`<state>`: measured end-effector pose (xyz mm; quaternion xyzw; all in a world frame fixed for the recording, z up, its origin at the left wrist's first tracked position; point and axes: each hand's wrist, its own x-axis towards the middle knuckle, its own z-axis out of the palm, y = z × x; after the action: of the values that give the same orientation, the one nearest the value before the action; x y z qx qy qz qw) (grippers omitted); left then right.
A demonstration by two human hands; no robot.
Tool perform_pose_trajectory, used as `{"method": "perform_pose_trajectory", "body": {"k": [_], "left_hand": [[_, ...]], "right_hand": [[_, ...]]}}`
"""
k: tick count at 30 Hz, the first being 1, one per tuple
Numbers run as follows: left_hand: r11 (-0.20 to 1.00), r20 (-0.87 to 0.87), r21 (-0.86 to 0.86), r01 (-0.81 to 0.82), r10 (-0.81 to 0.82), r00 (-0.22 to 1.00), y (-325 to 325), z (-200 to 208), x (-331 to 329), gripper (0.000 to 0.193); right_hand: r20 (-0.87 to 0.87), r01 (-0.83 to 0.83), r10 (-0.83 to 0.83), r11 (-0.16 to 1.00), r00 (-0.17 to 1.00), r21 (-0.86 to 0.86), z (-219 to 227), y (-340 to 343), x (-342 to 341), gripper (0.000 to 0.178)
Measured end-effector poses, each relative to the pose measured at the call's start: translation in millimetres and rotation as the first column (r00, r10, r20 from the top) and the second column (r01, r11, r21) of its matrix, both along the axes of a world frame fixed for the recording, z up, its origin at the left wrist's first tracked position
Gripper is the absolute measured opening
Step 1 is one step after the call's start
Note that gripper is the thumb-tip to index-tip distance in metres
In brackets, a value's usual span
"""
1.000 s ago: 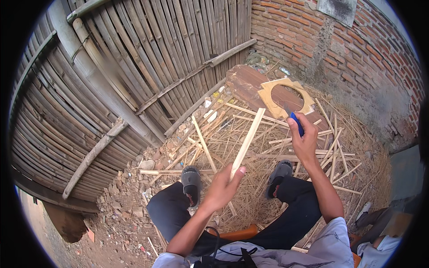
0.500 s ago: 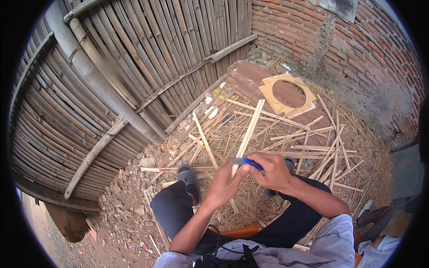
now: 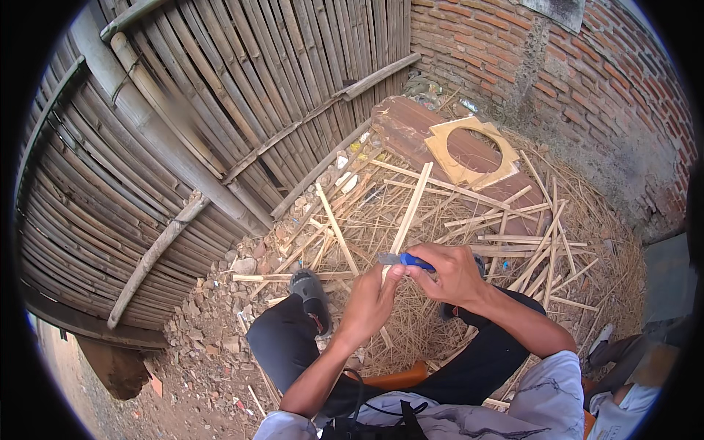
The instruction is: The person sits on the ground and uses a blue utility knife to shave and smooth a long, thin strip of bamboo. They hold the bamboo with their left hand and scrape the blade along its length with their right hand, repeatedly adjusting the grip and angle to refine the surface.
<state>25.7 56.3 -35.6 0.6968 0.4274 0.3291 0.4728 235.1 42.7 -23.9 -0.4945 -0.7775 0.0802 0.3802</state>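
A pale split strip of bamboo or wood (image 3: 412, 209) slants up and away from between my knees. My left hand (image 3: 369, 304) is closed around its near end. In my right hand (image 3: 451, 275) is a knife with a blue handle (image 3: 416, 261) and a short, broad grey blade (image 3: 389, 259). The blade lies across the strip just above my left thumb. My right thumb rests close to the left thumb tip, by the strip. The lower end of the strip is hidden by my left hand.
Pale strips (image 3: 546, 253) lie scattered over straw on the right. A square board with a round hole (image 3: 435, 139) rests on a brown panel (image 3: 400, 121). A bamboo fence (image 3: 249, 88) stands left, a brick wall (image 3: 506, 51) behind. Another person's leg (image 3: 614, 352) shows at lower right.
My right hand and the knife have shifted very slightly, the blade moving a little down the strip. My left hand keeps its hold.
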Motion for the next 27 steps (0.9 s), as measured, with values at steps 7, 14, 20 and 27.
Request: {"method": "perform_pose_trajectory", "body": {"k": [7, 14, 20, 27], "left_hand": [[0.995, -0.099, -0.073, 0.061, -0.068, 0.993, -10.3, -5.4, -7.2, 0.055], [0.990, -0.112, -0.130, 0.051, -0.066, 0.992, -16.0, 0.8, -10.4, 0.046], [0.996, -0.082, -0.088, 0.015, -0.022, 0.996, -9.8, -0.5, -10.4, 0.040], [0.999, -0.116, 0.027, -0.029, 0.032, 0.993, -11.6, 5.5, -4.6, 0.041]], "right_hand": [[-0.071, 0.321, -0.316, 0.943, 0.946, 0.081, 23.9, 32.2, 55.7, 0.031], [-0.227, 0.538, -0.517, 0.842, 0.825, 0.034, 44.2, 43.0, 91.3, 0.033], [-0.108, 0.177, -0.184, 0.982, 0.977, -0.069, 26.9, 12.9, 35.3, 0.031], [0.012, -0.032, 0.033, 0.998, 0.999, -0.049, 3.6, -3.6, -0.7, 0.025]]}}
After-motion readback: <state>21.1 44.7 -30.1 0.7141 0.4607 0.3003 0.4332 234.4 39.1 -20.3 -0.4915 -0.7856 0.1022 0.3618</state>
